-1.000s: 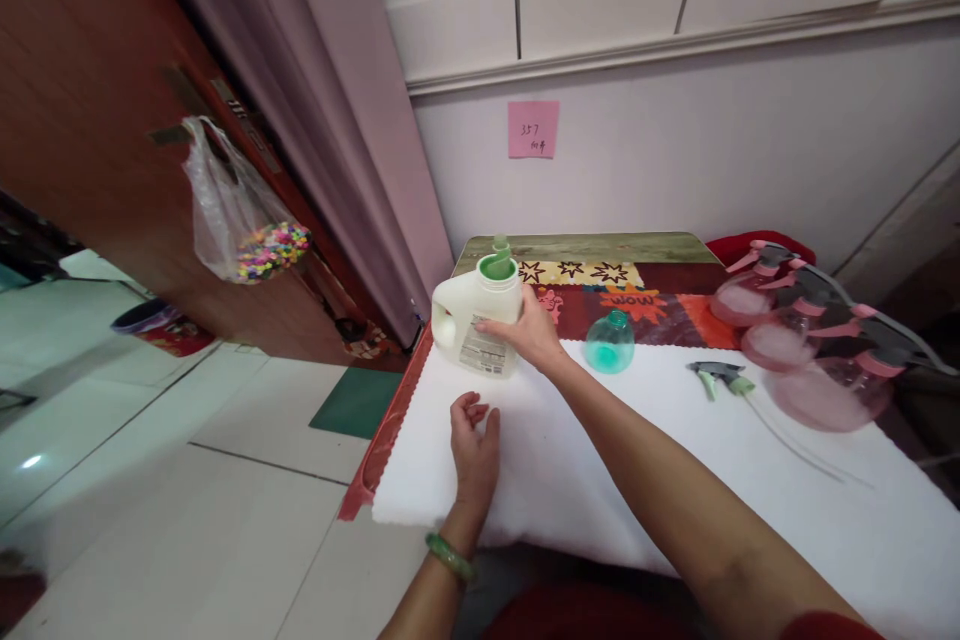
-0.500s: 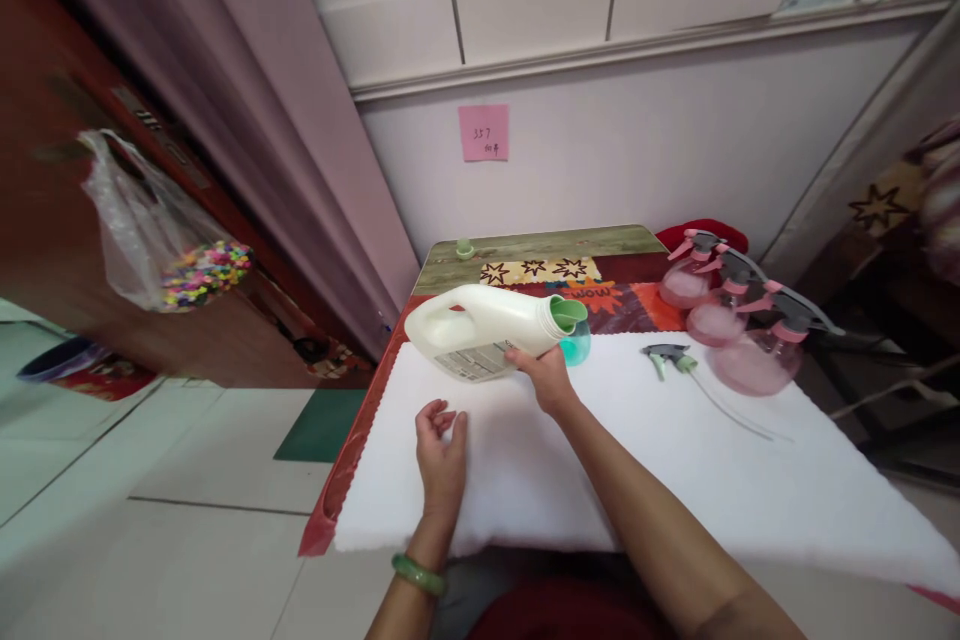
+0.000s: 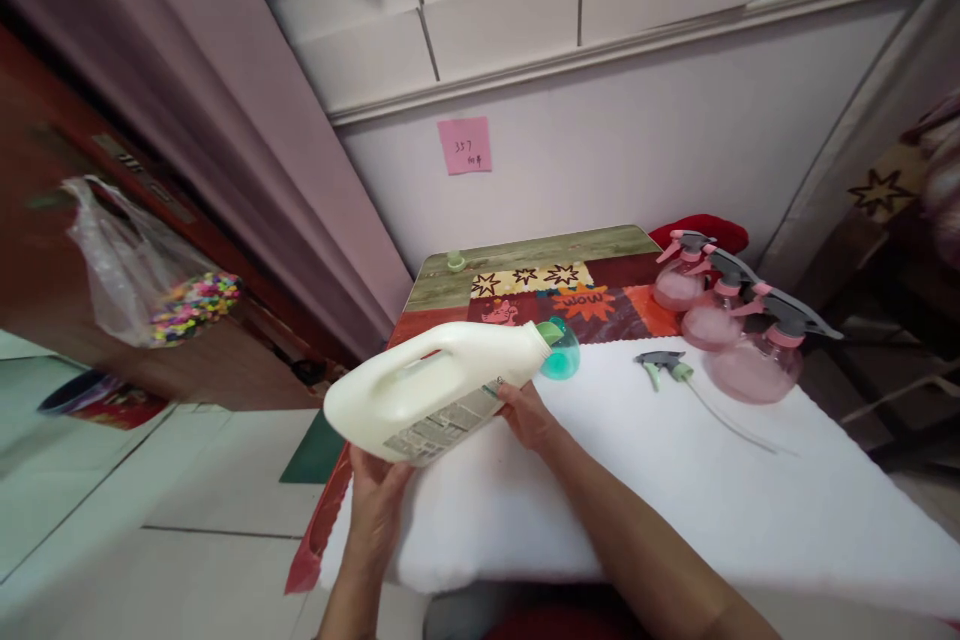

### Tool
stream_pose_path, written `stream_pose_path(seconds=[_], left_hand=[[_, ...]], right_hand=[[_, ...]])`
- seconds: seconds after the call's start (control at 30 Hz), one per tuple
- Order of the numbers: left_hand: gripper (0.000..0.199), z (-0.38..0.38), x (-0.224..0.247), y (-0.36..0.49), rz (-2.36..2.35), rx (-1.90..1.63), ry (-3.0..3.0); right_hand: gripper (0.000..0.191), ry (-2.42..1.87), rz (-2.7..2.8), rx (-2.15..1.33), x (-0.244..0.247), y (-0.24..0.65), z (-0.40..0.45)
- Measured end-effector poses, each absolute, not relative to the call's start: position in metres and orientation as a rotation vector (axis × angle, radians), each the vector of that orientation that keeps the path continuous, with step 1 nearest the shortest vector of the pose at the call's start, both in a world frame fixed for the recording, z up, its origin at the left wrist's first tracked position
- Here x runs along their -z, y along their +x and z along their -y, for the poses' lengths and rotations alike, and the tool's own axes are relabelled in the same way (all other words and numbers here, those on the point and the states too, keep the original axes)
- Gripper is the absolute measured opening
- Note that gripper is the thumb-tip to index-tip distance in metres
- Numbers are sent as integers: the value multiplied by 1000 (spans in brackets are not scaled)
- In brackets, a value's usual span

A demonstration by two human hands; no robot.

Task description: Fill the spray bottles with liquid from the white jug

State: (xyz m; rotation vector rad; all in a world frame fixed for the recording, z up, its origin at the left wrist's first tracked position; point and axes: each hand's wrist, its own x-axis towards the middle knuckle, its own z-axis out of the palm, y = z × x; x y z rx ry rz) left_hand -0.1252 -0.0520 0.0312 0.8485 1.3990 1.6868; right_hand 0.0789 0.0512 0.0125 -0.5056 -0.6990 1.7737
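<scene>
A large cream detergent jug (image 3: 442, 380) is tipped on its side above the white cloth, its green spout (image 3: 551, 331) pointing right. My right hand (image 3: 527, 416) grips it near the neck, fingers partly hidden behind the jug. Under its bottom end, my left hand (image 3: 377, 495) holds it from below, with the fingertips hidden. Just beyond the spout stands a small clear bottle with teal-green liquid (image 3: 561, 358). I cannot tell whether the spout touches it or whether liquid flows. A grey and green spray trigger (image 3: 664, 365) with a thin tube lies farther right.
Several pink spray bottles (image 3: 757, 365) stand along the table's right side. A small green cap (image 3: 455, 261) sits at the back left. The white cloth (image 3: 637, 500) covers the table's front. A plastic bag of colourful pieces (image 3: 142, 280) hangs from the door at left.
My left hand has moved from the cloth to the jug's bottom end and taken hold there. The jug has come nearer, its bottom end now lower and farther left. The view has shifted slightly.
</scene>
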Motion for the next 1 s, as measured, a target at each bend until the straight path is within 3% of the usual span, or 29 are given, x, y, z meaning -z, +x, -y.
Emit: stream_pose_path(seconds=[0.3, 0.43, 0.77, 1.0], left_hand=[[72, 69, -58, -120, -1572, -1556, 923], [76, 68, -77, -101, -1548, -1686, 894], [87, 50, -94, -112, -1575, -1738, 885], [78, 42, -112, -110, -1585, -1659, 985]], right_hand=[[66, -321, 737, -1969, -24, 79, -44], [68, -293, 688, -1948, -24, 80, -49], [48, -308, 576, -1860, -19, 88, -63], [42, -333, 546, -1865, -23, 91, -64]])
